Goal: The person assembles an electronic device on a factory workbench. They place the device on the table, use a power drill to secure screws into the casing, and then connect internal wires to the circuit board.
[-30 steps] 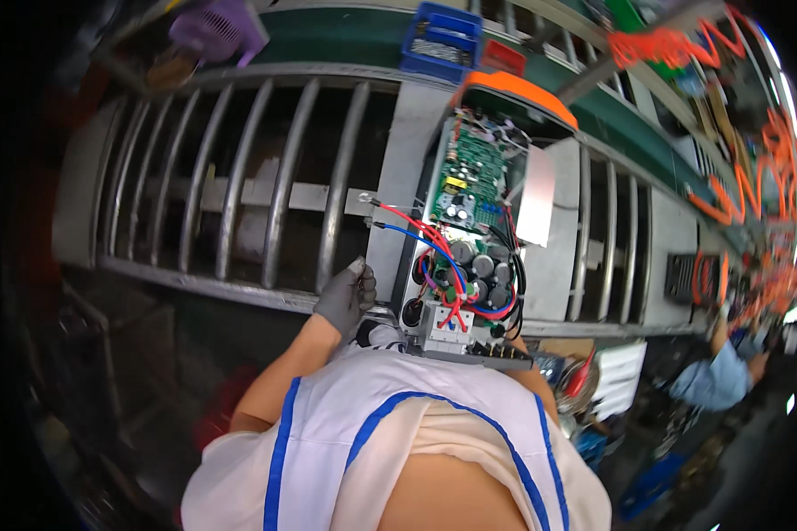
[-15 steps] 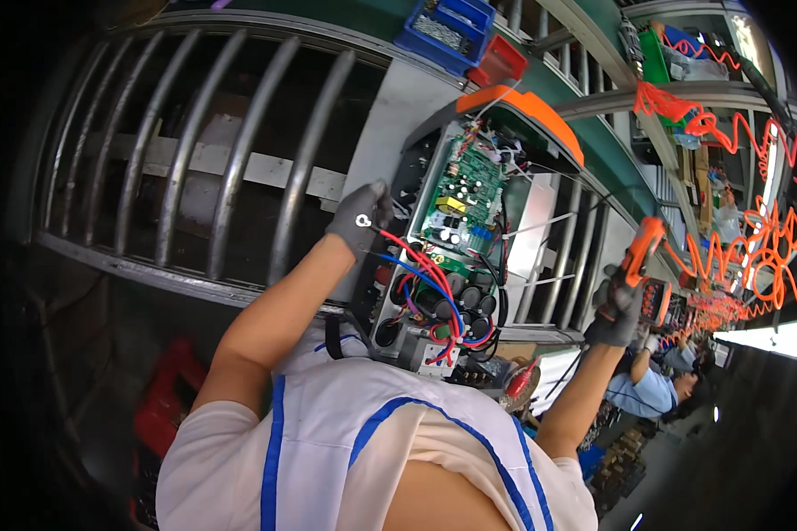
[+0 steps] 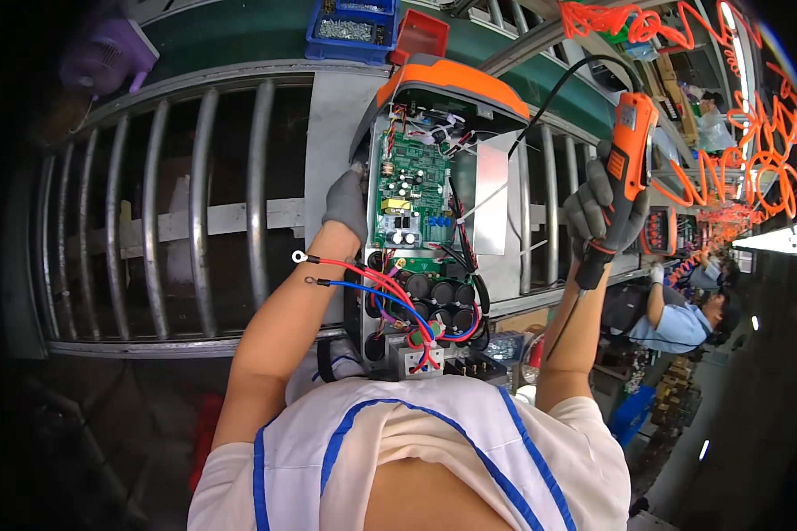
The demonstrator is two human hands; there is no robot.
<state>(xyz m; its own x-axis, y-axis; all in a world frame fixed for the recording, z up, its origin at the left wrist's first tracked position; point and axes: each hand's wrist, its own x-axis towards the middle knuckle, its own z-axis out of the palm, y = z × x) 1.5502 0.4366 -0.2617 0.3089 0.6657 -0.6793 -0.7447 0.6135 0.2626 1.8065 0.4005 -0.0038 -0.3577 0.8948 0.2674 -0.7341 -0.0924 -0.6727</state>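
An opened electronic device (image 3: 405,190) with an orange end cover (image 3: 452,78) lies before me, showing a green circuit board and several black capacitors (image 3: 443,292). My left hand (image 3: 344,199), in a grey glove, is closed against the left side wall of its case; some fingers are hidden. Beside that wrist, a red cable (image 3: 350,263) and a blue cable (image 3: 359,286) stick out leftward, each ending in a ring terminal. In my gloved right hand (image 3: 602,212) is an orange and black electric screwdriver (image 3: 630,146), raised right of the device, its long bit pointing down.
The device rests on a metal roller conveyor (image 3: 202,212). Blue bins of screws (image 3: 350,31) and a red bin (image 3: 421,35) stand beyond it. A purple fan (image 3: 106,55) is far left. Coiled orange hoses (image 3: 735,159) hang at right; a person in blue (image 3: 673,314) works there.
My left hand has moved up against the case's side, away from the cable ends. The screwdriver has risen and turned in my right hand. The whole view has shifted.
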